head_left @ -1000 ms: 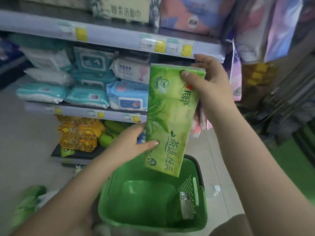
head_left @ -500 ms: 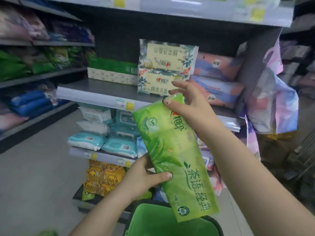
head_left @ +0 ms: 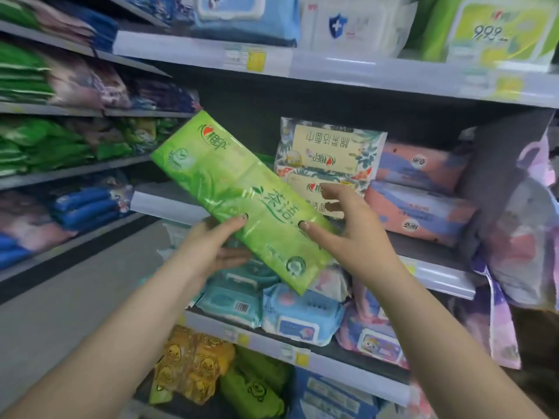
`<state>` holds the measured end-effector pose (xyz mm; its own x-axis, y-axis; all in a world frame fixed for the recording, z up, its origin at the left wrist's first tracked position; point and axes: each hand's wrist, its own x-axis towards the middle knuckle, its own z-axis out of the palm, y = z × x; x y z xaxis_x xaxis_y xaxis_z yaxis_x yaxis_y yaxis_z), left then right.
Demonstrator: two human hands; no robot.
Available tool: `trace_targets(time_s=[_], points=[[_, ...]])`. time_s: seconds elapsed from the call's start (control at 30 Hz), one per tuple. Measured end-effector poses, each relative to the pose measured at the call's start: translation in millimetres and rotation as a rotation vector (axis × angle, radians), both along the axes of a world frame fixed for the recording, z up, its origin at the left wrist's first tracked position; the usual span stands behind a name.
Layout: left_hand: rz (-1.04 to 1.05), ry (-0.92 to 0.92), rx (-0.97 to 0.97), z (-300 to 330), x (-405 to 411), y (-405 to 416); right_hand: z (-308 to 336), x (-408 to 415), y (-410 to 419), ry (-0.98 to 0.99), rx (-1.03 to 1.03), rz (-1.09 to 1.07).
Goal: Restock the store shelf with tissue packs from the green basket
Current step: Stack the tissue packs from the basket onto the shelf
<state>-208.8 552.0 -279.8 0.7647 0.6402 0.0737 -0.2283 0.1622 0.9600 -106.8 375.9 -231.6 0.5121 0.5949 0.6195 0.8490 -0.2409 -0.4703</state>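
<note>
I am holding a long green tissue pack (head_left: pixel 242 198) slantwise in front of the middle shelf (head_left: pixel 435 261), its far end pointing up and left toward the shelf's bare left part. My left hand (head_left: pixel 211 246) is gripping the pack's near left edge, thumb on top and fingers curled beneath. My right hand (head_left: pixel 341 228) is pinching the right edge, thumb pressing the wrapper and the other fingers reaching behind. The basket is not showing in this view.

I am judging the risks now. The wrapper is looking glossy, and both hands are clustering at the near half, so the far end may be sagging or slipping as I push it in. The cream packs (head_left: pixel 329 158) are stacked just beside the gap; swinging the pack's end sideways could knock them. The shelf above (head_left: pixel 332 68) may be catching the raised corner.
</note>
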Motion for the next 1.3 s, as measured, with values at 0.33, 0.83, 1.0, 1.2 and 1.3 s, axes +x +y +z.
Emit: trace_targets(time_s=[0.33,0.83,1.0,1.2,1.3], points=[[0.108,0.052,-0.117,27,43,61,-3,38,48,-0.01,-0.073,0.042],[0.26,0.261,-0.214,54,93,150,-33,120,115,0.14,-0.196,-0.064],[0.276,0.321,-0.246,53,109,171,-38,146,121,0.464,-0.055,-0.022],[0.296,0.379,-0.244,45,123,177,-41,150,121,0.595,0.045,0.06],[0.284,0.372,-0.227,47,131,176,-43,151,121,0.611,0.062,0.091]])
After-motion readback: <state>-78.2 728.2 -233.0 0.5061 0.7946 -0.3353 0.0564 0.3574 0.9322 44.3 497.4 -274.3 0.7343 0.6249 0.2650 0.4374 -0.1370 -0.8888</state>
